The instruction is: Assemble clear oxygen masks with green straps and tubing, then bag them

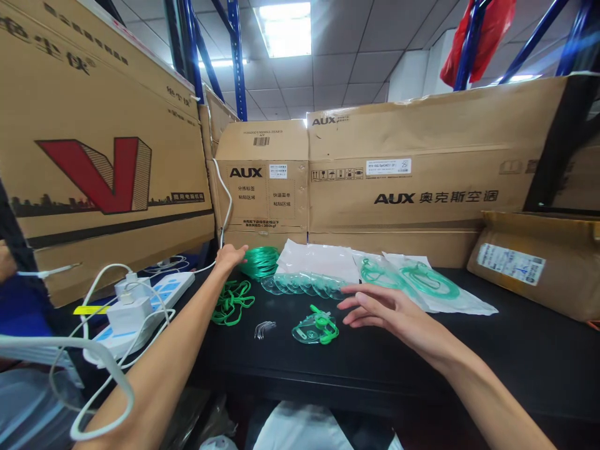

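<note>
My left hand (230, 255) reaches to the back left of the black table. Its fingers point right, stretched toward the left edge of a coil of green tubing (261, 262); a firm grip on it does not show. My right hand (377, 306) hovers open, palm down, with nothing in it. Just left of its fingertips lies a clear mask with green fittings (316, 325). Behind that, a row of clear mask shells (304, 285) overlaps along white packaging (319, 259). Green elastic straps (233, 302) lie in a heap near my left forearm, and thin metal strips (265, 329) lie beside them.
Bagged masks with green tubing (424, 280) lie at the back right. A taped carton (534, 262) stands on the right, and large cardboard panels (431, 162) wall the back. White cables and a power strip (173, 289) crowd the left. Part of another person's hand (6, 261) shows at the far left.
</note>
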Demonstrator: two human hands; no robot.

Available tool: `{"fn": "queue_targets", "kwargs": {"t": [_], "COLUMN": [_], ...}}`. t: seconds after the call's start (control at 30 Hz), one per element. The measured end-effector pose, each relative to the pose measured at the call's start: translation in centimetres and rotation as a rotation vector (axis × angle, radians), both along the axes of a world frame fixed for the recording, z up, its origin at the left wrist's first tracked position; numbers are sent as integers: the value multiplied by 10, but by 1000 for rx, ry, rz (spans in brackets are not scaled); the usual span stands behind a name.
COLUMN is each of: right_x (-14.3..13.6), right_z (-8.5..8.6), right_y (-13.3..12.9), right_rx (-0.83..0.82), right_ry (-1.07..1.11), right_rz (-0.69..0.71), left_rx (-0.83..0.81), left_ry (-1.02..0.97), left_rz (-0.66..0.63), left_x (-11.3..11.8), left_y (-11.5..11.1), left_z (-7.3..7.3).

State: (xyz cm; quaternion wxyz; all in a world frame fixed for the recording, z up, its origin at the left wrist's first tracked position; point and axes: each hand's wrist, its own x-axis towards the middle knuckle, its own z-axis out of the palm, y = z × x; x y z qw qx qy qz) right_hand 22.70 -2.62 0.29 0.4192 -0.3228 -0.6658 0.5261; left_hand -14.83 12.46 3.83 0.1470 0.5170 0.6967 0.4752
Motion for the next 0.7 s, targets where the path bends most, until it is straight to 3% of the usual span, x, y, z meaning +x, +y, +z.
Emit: {"fn": "queue_targets", "kwargs": {"t": [0.1,0.23,0.27,0.33,0.37,0.47,0.57,0.7], "right_x": [0,-2,-3,-5,-7,-10,-12,-16], "right_z": [-4,-15,-17,-21,-23,-26,-28,-26], "right_y": [5,15,16,17,18,18,19,17], "right_rx": [78,234,264,311,328,352,367,393], "right_ry": [-90,-303,-347,-415,-439,-464,-473,-463], "right_rz": [-45,-143,-160,-188,-201,-240,-270,-293], "left_rx": [46,77,58,-78,-122,-125,-50,216], "left_ry": [88,170,200,385,444,557,604,534], "left_rz": [-82,-345,-452,-809,-876,-844,-806,-855], "left_x": [10,38,47,66,75,101,120,138], "left_y": [-17,-63,-78,-105,-116,-136,-138,-134], "left_z": [7,12,11,4,-1,-23,-42,-47]}}
